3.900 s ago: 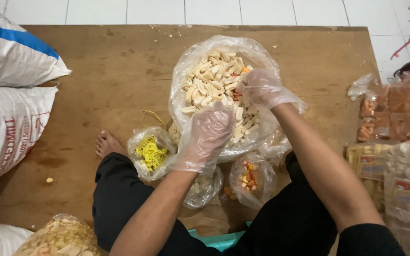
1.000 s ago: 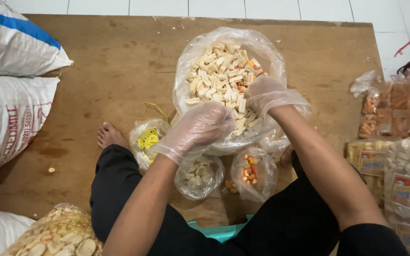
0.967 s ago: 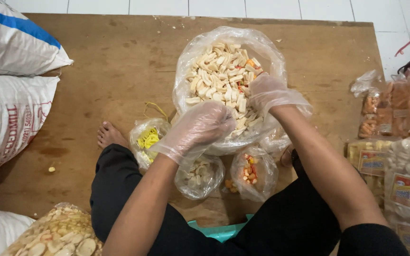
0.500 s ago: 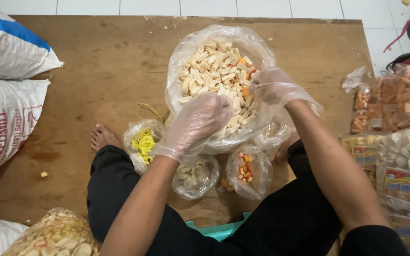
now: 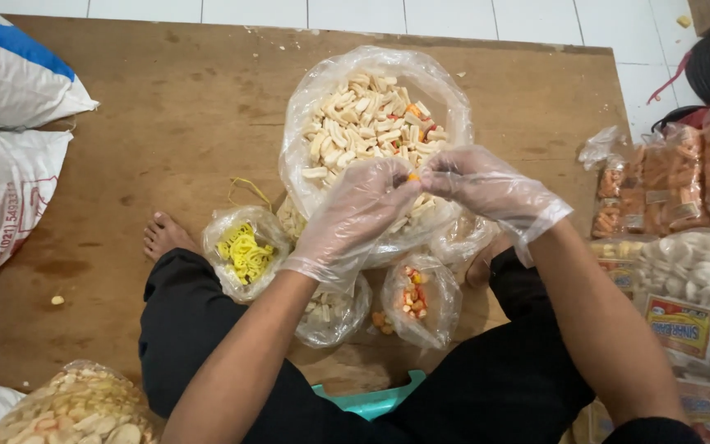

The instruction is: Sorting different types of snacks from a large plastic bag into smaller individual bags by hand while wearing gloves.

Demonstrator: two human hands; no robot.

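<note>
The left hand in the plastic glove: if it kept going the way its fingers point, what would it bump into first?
Probably the right hand. The left hand points up and to the right, its fingertips already meeting the right's over the big bag of pale crackers; depth is unclear.

big cracker bag (image 5: 363, 123) on board (image 5: 166, 123), small bags (image 5: 244, 251) before it, sacks (image 5: 10, 78) left, packets (image 5: 675, 177) right

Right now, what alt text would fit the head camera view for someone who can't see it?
Two gloved hands, left and right, meet over a big open bag of pale crackers, pinching a small orange piece. Smaller bags, one with yellow snacks, lie near the seated person's legs on a wooden board.
</note>
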